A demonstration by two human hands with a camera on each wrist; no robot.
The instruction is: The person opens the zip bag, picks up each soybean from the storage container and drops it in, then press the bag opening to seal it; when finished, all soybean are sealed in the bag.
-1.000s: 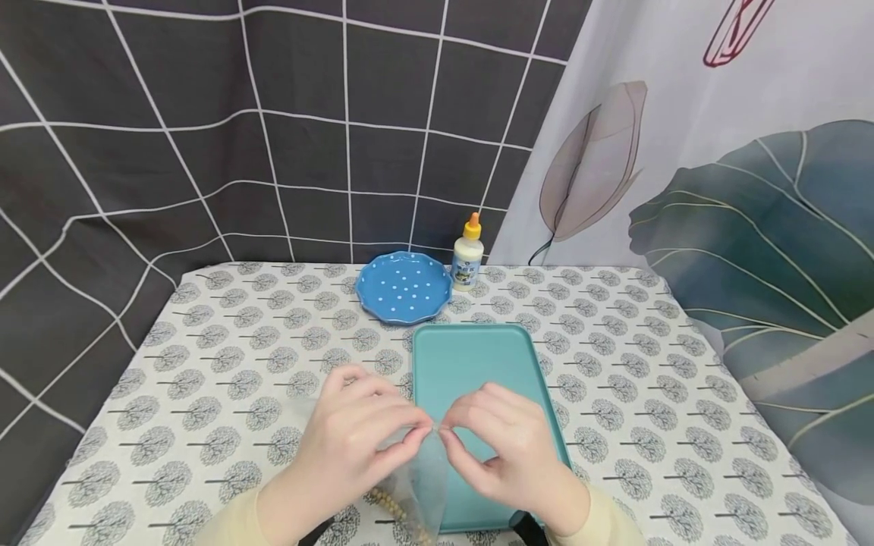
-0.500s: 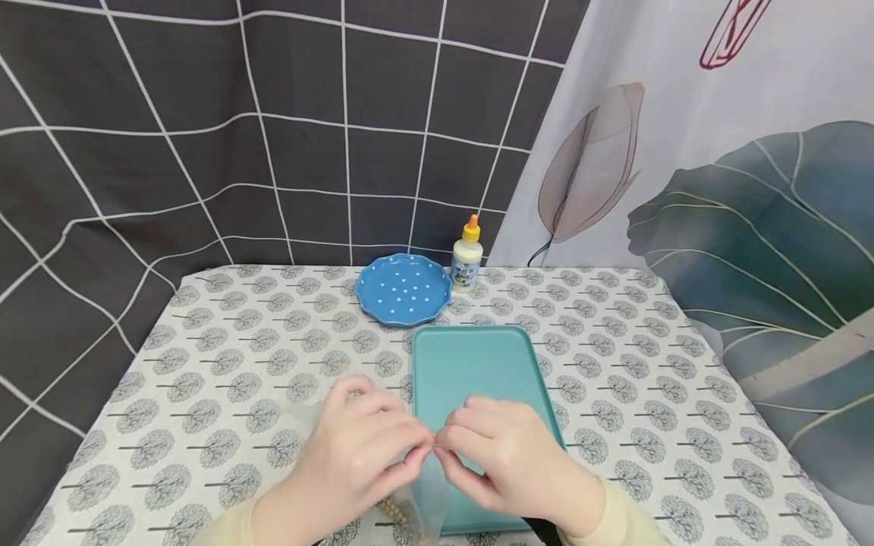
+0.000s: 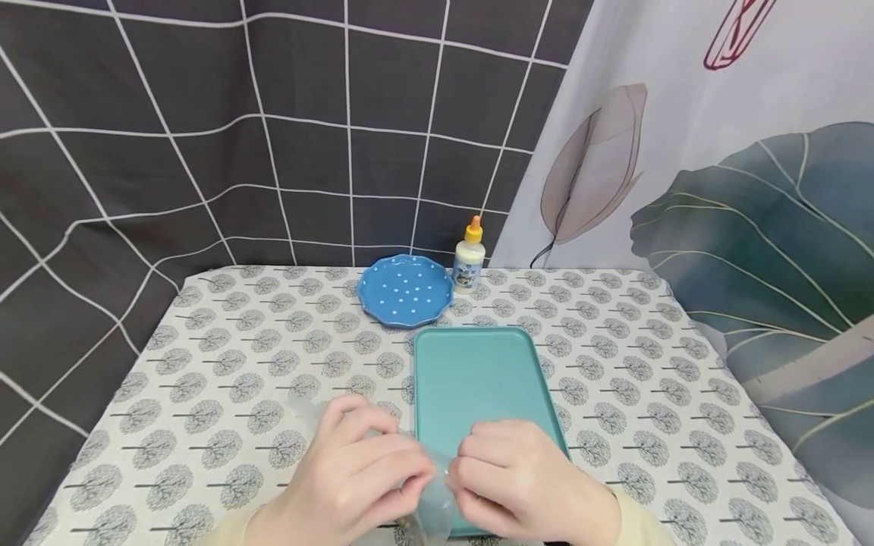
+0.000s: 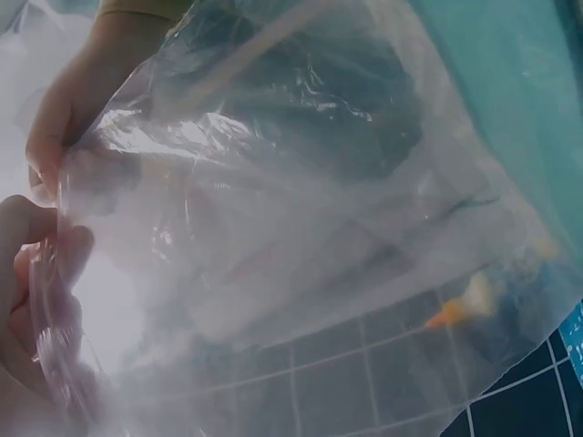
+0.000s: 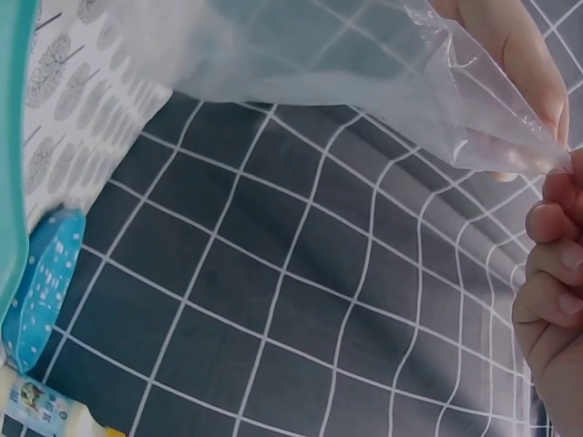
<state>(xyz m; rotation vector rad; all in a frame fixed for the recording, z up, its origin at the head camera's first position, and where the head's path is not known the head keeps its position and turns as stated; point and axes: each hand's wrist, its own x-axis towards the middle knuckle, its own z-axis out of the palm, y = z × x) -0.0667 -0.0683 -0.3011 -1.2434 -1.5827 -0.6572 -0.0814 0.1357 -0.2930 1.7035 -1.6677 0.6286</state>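
Observation:
A clear plastic bag (image 3: pixel 438 485) hangs between my two hands over the near left edge of the teal tray (image 3: pixel 471 371). My left hand (image 3: pixel 358 481) pinches its top edge with thumb and fingers. Close beside it, my right hand (image 3: pixel 522 485) pinches the same edge. Across the left wrist view the see-through bag (image 4: pixel 273 209) spreads wide, with fingers of both hands at its left side. In the right wrist view the bag (image 5: pixel 364 73) tapers to the right hand's fingertips (image 5: pixel 560 187). The bag's bottom is mostly hidden by the left hand and the frame's edge.
A blue plate with white dots (image 3: pixel 406 292) sits behind the tray. Right of it stands a small bottle with a yellow and orange cap (image 3: pixel 469 256). A tree-print cloth (image 3: pixel 225 364) covers the table. Dark gridded fabric (image 3: pixel 287 136) hangs behind.
Both hands have come down and nearer the front edge. The right hand has shifted a little right, so more of the bag shows between the fingertips. The tray, plate and bottle stay put.

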